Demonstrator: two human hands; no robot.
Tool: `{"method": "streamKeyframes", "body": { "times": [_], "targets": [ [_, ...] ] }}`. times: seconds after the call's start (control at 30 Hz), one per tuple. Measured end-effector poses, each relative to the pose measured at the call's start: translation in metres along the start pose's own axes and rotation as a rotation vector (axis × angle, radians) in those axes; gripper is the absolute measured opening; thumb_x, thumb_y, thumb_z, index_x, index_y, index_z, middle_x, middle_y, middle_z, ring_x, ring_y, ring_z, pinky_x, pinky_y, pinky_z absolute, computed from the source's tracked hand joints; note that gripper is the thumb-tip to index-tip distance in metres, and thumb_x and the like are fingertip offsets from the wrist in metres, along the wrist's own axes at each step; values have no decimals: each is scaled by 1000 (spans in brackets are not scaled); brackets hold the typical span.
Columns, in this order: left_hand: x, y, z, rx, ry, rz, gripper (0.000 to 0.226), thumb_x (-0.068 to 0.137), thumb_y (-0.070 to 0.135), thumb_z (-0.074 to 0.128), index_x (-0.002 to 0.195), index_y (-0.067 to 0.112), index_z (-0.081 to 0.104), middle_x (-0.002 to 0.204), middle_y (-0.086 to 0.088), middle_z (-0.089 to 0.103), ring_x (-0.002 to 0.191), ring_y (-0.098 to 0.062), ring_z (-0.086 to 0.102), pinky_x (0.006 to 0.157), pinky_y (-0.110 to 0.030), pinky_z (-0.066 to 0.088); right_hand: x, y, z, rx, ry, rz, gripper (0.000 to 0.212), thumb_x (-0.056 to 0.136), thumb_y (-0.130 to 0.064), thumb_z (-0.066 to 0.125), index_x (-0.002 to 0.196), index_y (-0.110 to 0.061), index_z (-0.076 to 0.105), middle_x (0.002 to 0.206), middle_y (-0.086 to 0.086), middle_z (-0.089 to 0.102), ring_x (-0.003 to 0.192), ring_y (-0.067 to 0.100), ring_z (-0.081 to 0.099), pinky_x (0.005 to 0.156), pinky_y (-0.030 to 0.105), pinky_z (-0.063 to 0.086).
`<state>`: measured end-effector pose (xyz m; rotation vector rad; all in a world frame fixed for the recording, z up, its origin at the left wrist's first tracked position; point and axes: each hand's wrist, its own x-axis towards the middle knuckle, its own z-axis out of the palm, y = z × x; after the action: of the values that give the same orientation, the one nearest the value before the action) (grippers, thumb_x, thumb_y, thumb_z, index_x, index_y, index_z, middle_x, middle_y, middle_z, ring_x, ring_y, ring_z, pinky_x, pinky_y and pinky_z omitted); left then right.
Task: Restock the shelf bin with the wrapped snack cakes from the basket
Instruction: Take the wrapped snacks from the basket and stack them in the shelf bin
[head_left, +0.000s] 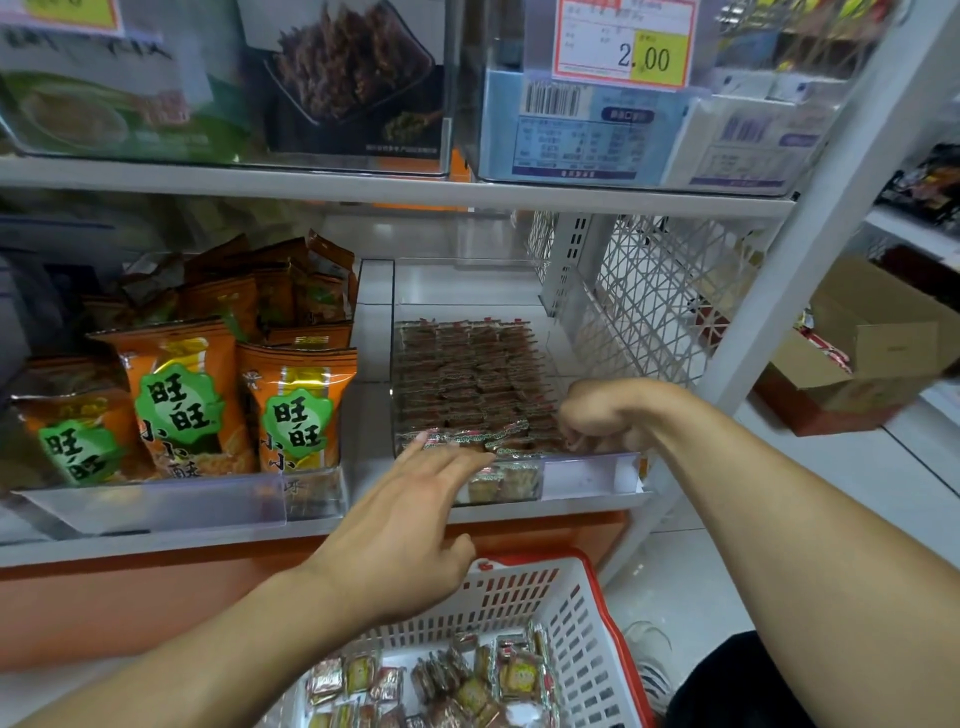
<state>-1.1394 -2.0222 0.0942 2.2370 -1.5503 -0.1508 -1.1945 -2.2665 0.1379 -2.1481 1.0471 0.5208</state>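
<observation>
My left hand (410, 512) lies flat and spread, fingers wide, holding nothing, its fingertips touching the near row of small wrapped snack cakes (467, 389) at the front lip of the clear plastic shelf bin (374, 332). My right hand (602, 415) is curled at the bin's near right corner, knuckles up and fingers bent down among the cakes; I cannot tell whether it grips one. The cakes are brown squares in glossy, crinkled film with red-edged seams, packed upright in tight rows that fill the near part of the bin, while the far part shows bare floor. More of them lie loose in the white slotted plastic basket with a red rim (587, 613), low and near, under my left wrist. Left of the bin stand puffy orange foil snack bags with green labels (182, 400). A white wire lattice panel (660, 291) closes the shelf's right side. Far right sits an open brown cardboard box (872, 343) on the floor.
</observation>
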Motion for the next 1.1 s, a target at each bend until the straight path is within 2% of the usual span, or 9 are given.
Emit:
{"method": "streamKeyframes", "body": {
  "times": [0.1,0.27,0.63,0.73,0.8,0.87,0.93,1.03,1.1],
  "targets": [
    [0,1,0,-16,-7,-4,79,88,32,59,159,39,24,161,17,33,126,22,2,107,-6,-21,0,2,1,35,18,-2,20,83,8,38,76,-7,49,75,12,43,58,18,30,55,29,20],
    [0,3,-2,-23,-20,-17,78,90,32,59,159,40,23,163,19,31,125,21,-2,102,-2,-23,0,5,1,8,31,10,23,91,5,40,77,-7,54,71,10,48,54,17,34,48,26,25],
    [1,-1,-1,-43,-59,-5,78,91,40,64,158,42,25,161,17,33,109,32,-15,92,5,-25,2,10,8,93,109,-53,30,82,9,37,62,-13,43,65,8,36,59,17,27,58,30,18],
    [0,-2,0,-30,-39,19,77,91,41,63,158,43,24,161,17,33,115,29,-14,96,3,-25,-2,5,12,-57,113,-123,25,90,4,40,76,-8,57,77,14,51,70,23,42,64,33,32],
    [-1,-1,0,-12,-13,36,76,93,38,62,159,40,24,161,16,32,131,24,-9,103,-1,-24,-11,-2,17,-264,170,-160,25,97,-3,42,109,0,63,106,20,63,87,27,54,71,30,40],
    [-4,2,-1,7,40,40,73,94,34,63,158,35,29,161,15,32,150,6,4,116,-12,-15,-24,-3,25,-420,245,-208,30,99,-8,44,123,4,56,123,23,61,99,33,61,74,32,45],
    [-9,4,-4,27,134,80,62,93,33,65,151,31,43,151,13,45,147,-2,25,124,-21,11,-41,-4,31,-548,403,-305,35,93,-9,48,126,-2,56,125,20,61,106,37,62,81,37,51],
    [-21,5,0,-14,151,122,37,89,38,61,125,32,61,120,13,63,116,-4,51,98,-25,45,-66,-8,53,-295,845,-748,32,82,-11,50,108,-23,66,106,-3,64,95,23,63,77,38,53],
    [-36,-1,17,-44,-29,69,34,87,43,56,119,34,61,115,13,67,108,-7,58,88,-29,49,-75,-6,86,-56,800,-1087,20,79,-12,48,90,-24,60,86,-11,57,80,13,56,66,32,46]
  ]
}}
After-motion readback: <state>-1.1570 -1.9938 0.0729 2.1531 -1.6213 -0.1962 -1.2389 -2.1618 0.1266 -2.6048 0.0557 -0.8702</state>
